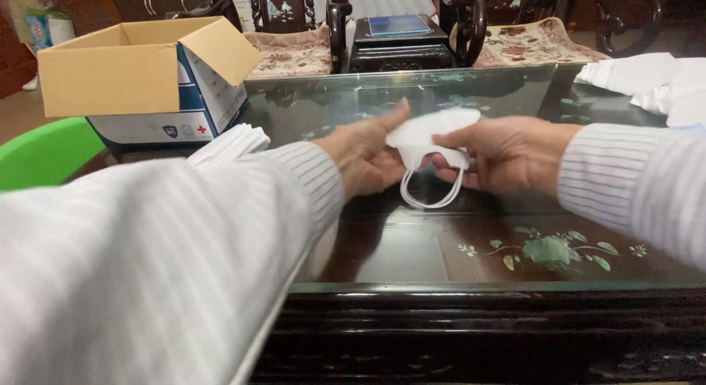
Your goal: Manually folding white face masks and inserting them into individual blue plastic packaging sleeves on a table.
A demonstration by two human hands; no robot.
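A white folded face mask (430, 129) with white ear loops (434, 194) hangs between both hands above the glass-topped dark wooden table (412, 252). My left hand (364, 157) grips the mask's left side, its image slightly blurred. My right hand (507, 153) pinches the mask's right side. The loops dangle below the hands. Both arms wear white striped sleeves.
An open cardboard box (140, 76) stands at the table's far left, with a stack of white masks (232, 142) beside it. More white masks (654, 83) lie at the far right. A green chair (44, 153) sits at left. Carved wooden seats stand behind the table.
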